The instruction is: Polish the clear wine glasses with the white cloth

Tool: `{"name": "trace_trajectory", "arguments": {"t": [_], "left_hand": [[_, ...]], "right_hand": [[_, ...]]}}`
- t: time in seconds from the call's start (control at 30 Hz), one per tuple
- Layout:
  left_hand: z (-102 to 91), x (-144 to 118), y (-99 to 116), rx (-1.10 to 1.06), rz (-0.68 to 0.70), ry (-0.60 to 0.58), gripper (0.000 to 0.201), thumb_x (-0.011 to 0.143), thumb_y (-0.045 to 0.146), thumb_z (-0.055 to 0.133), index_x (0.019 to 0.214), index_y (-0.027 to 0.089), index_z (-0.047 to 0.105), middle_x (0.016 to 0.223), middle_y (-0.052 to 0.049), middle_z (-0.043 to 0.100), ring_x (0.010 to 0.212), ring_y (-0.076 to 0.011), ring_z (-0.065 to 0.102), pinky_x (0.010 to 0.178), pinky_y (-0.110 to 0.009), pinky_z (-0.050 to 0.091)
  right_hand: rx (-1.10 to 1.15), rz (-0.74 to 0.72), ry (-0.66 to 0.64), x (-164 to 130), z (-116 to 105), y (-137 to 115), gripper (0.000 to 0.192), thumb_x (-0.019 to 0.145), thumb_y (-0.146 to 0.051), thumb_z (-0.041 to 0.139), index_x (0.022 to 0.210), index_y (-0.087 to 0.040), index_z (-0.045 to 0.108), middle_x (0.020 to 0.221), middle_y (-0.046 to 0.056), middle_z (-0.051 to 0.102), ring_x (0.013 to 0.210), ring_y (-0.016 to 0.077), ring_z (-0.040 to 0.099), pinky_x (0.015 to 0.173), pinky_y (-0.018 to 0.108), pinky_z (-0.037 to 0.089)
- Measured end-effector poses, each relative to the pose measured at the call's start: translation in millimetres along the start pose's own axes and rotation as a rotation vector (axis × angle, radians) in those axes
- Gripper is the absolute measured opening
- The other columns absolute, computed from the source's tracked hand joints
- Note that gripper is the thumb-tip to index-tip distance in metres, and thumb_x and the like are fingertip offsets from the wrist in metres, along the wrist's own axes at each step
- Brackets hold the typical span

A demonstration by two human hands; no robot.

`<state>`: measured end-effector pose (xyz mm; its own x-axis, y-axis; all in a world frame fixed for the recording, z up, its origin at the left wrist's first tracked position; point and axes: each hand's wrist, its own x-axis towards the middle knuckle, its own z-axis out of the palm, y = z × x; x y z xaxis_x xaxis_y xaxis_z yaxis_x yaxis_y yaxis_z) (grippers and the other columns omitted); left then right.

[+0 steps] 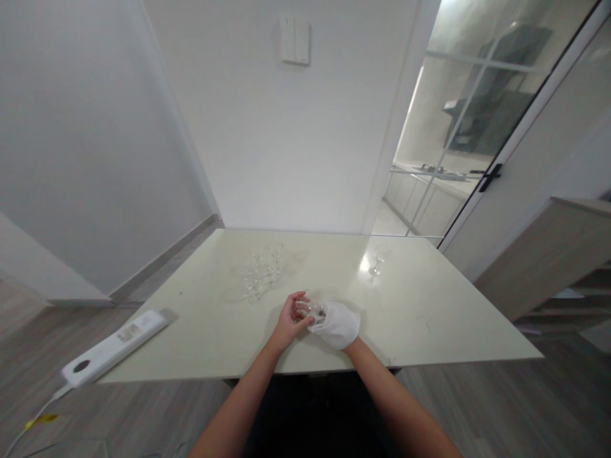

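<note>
Small clear drinking glass [312, 310] gripped in left hand [289, 320], just above near middle of pale glossy table [429, 318]. Right hand [337, 324], wrapped in white cloth [341, 327], pressed against glass from the right, seemingly closed on it. Glass axis apparently sideways, hard to tell. Cluster of clear glasses [262, 270] farther back-left.

Around the cluster of clear glasses [263, 270] the table [429, 318] lies open — bare surface to its left, near side and right. Well right of the cluster one lone glass [375, 264] stands in the way. Behind the cluster the wall [296, 159] closes off passage — little room there.
</note>
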<state>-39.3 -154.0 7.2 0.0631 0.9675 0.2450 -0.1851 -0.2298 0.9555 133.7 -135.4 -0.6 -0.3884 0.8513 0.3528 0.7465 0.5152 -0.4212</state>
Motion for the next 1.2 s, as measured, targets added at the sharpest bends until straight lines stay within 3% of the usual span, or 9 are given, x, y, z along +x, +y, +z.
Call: {"name": "trace_trajectory", "arguments": {"t": [0.1, 0.17, 0.4, 0.57, 0.7, 0.8, 0.97, 1.1, 1.2], "left_hand": [[1.6, 0.5, -1.1, 0.005, -0.004, 0.042, 0.064, 0.064, 0.037, 0.086, 0.117, 0.021, 0.053, 0.092, 0.000, 0.059, 0.076, -0.0123, 0.059, 0.066, -0.023, 0.048], [1.2, 0.7, -1.9, -0.011, 0.004, 0.037, 0.060, 0.067, 0.040, 0.084, 0.116, 0.021, 0.053, 0.089, 0.000, 0.060, 0.077, -0.0128, 0.059, 0.067, -0.023, 0.048], [-1.8, 2.0, -4.2, -0.082, 0.006, -0.034, 0.063, 0.070, 0.044, 0.081, 0.119, 0.020, 0.049, 0.113, -0.010, 0.063, 0.088, -0.0183, 0.064, 0.080, -0.033, 0.051], [-1.3, 2.2, -4.7, 0.014, -0.003, 0.058, 0.057, 0.068, 0.043, 0.083, 0.110, 0.020, 0.054, 0.098, -0.005, 0.062, 0.085, -0.0166, 0.061, 0.076, -0.029, 0.050], [-2.9, 0.8, -3.1, 0.007, 0.043, -0.014, 0.056, 0.074, 0.042, 0.078, 0.118, 0.020, 0.050, 0.111, -0.010, 0.063, 0.094, -0.0192, 0.062, 0.084, -0.034, 0.050], [-2.6, 0.4, -1.4, 0.000, 0.059, -0.051, 0.059, 0.076, 0.042, 0.077, 0.122, 0.021, 0.049, 0.122, -0.013, 0.060, 0.100, -0.0209, 0.061, 0.086, -0.036, 0.050], [-1.0, 0.9, 0.2, 0.058, 0.011, 0.067, 0.053, 0.073, 0.042, 0.078, 0.113, 0.019, 0.054, 0.102, -0.006, 0.062, 0.086, -0.0172, 0.061, 0.077, -0.031, 0.051], [-1.5, -0.4, 2.4, 0.026, 0.034, 0.004, 0.056, 0.075, 0.041, 0.077, 0.120, 0.020, 0.052, 0.115, -0.011, 0.062, 0.099, -0.0204, 0.062, 0.086, -0.035, 0.051], [-0.1, 0.0, 2.0, 0.022, 0.033, 0.023, 0.058, 0.074, 0.041, 0.077, 0.122, 0.020, 0.051, 0.115, -0.010, 0.060, 0.093, -0.0185, 0.062, 0.080, -0.033, 0.052]], "right_hand": [[-0.089, 0.015, 0.015, -1.6, 1.0, 0.8, 0.032, 0.081, -0.047, 0.062, 0.088, -0.018, 0.074, 0.081, 0.009, 0.074, 0.072, 0.0212, 0.065, 0.070, 0.030, 0.046], [-0.087, -0.008, 0.019, -1.7, 1.7, 2.0, 0.032, 0.081, -0.048, 0.062, 0.089, -0.018, 0.073, 0.084, 0.009, 0.074, 0.074, 0.0210, 0.065, 0.073, 0.030, 0.046], [0.011, -0.020, 0.075, 0.1, -5.3, -0.5, 0.031, 0.080, -0.043, 0.065, 0.095, -0.018, 0.073, 0.090, 0.010, 0.075, 0.079, 0.0217, 0.064, 0.078, 0.031, 0.047], [-0.077, 0.060, 0.061, -0.1, -8.6, -7.9, 0.031, 0.075, -0.047, 0.068, 0.081, -0.017, 0.074, 0.078, 0.010, 0.073, 0.070, 0.0214, 0.062, 0.070, 0.031, 0.044], [-0.036, 0.113, -0.011, 3.8, -9.0, -9.9, 0.030, 0.074, -0.046, 0.069, 0.075, -0.016, 0.073, 0.072, 0.010, 0.071, 0.064, 0.0204, 0.060, 0.064, 0.031, 0.042], [-0.010, 0.079, -0.027, 4.9, -7.1, -7.9, 0.028, 0.075, -0.044, 0.069, 0.076, -0.017, 0.074, 0.071, 0.009, 0.072, 0.060, 0.0176, 0.058, 0.061, 0.029, 0.041], [-0.061, 0.063, 0.029, 3.8, 0.5, -3.3, 0.029, 0.075, -0.045, 0.069, 0.076, -0.017, 0.074, 0.069, 0.008, 0.071, 0.059, 0.0174, 0.057, 0.060, 0.029, 0.042], [-0.031, 0.028, 0.009, 5.4, 4.6, -0.5, 0.027, 0.073, -0.043, 0.072, 0.079, -0.017, 0.075, 0.071, 0.008, 0.071, 0.061, 0.0182, 0.058, 0.061, 0.029, 0.044], [0.029, 0.022, 0.015, 5.5, 3.9, 1.3, 0.030, 0.074, -0.046, 0.071, 0.080, -0.017, 0.075, 0.072, 0.009, 0.072, 0.063, 0.0180, 0.058, 0.062, 0.028, 0.044]]}}
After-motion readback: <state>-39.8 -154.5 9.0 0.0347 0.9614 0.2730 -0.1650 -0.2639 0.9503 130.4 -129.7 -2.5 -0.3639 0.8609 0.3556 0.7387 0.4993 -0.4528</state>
